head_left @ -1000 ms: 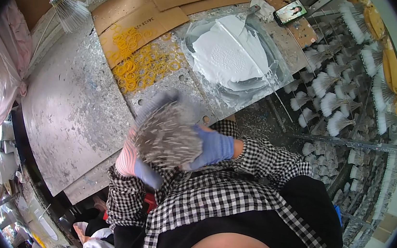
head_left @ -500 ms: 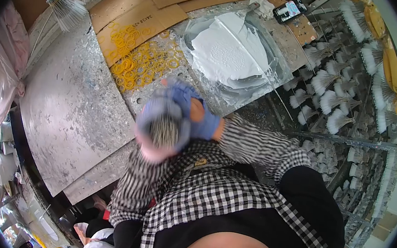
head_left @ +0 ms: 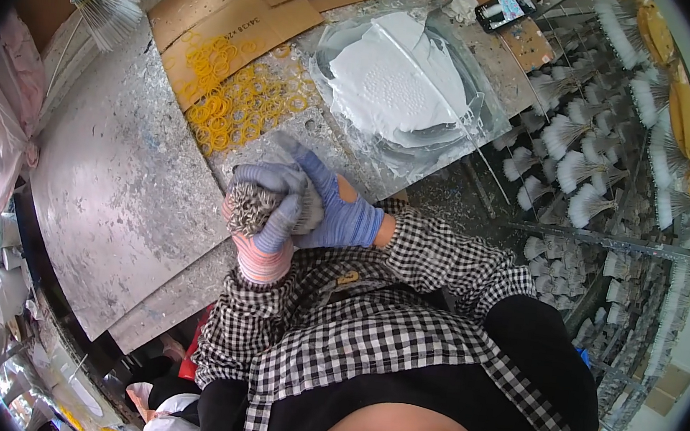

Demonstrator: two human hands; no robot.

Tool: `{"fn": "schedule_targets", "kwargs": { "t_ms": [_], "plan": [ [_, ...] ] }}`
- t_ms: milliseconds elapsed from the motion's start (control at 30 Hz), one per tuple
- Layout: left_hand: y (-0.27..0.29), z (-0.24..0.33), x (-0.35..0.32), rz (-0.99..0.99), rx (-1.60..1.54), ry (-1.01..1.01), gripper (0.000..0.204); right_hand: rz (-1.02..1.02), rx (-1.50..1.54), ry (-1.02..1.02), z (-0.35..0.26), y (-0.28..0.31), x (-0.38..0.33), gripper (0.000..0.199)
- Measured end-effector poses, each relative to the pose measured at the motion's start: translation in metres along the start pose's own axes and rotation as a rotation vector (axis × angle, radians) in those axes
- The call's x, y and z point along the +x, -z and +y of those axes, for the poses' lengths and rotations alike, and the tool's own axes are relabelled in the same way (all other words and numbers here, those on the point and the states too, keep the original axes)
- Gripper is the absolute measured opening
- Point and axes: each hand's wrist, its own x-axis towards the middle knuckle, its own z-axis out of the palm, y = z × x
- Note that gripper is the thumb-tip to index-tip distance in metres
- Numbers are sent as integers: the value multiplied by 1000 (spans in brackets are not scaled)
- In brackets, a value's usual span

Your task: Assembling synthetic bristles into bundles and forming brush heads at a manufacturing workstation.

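Note:
My left hand [head_left: 274, 229], in a pink and grey knit glove, is wrapped round a bundle of thin rods or wires [head_left: 251, 211]. The packed, silvery-grey tips of the bundle face left and up. At its other end, the greyish side of the bundle lies against the palm of my right hand [head_left: 335, 213]. That hand wears a blue striped glove with a hole that bares some skin, and its fingers are stretched out past the bundle. Both hands are over the near edge of the worktable, close to my checked apron.
Yellow rubber rings [head_left: 243, 104] lie scattered beyond my hands, partly on cardboard [head_left: 238, 32]. White paste [head_left: 397, 78] is spread on plastic sheeting, a thin rod across it. A phone [head_left: 505, 10] lies at the back. Racks of white-tipped wire bundles [head_left: 567, 142] stand at right; metal sheet [head_left: 120, 192] at left.
The hands were blurred in motion, with the bundle's tips toward me. Now the bundle is turned leftward, and the left fingers show round it beside the right palm.

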Motion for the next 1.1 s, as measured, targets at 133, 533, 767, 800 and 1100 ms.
{"fn": "schedule_targets", "kwargs": {
  "t_ms": [133, 533, 767, 800, 1100],
  "plan": [
    [28, -4, -16, 67, 750, 458, 72, 66, -758, 485, 28, -9, -5, 74],
    [26, 51, -12, -198, 178, 517, 102, -239, 753, -481, -26, 17, -60, 70],
    [-16, 34, -10, -319, -91, 146, 169, -402, -369, 216, -6, 7, -49, 56],
    [-3, 31, -12, -533, -70, 213, 159, -404, -367, 218, -8, 6, -49, 56],
    [-33, 52, -14, -575, 381, 338, 39, -419, 190, 252, 9, 19, -50, 88]
  ]
}}
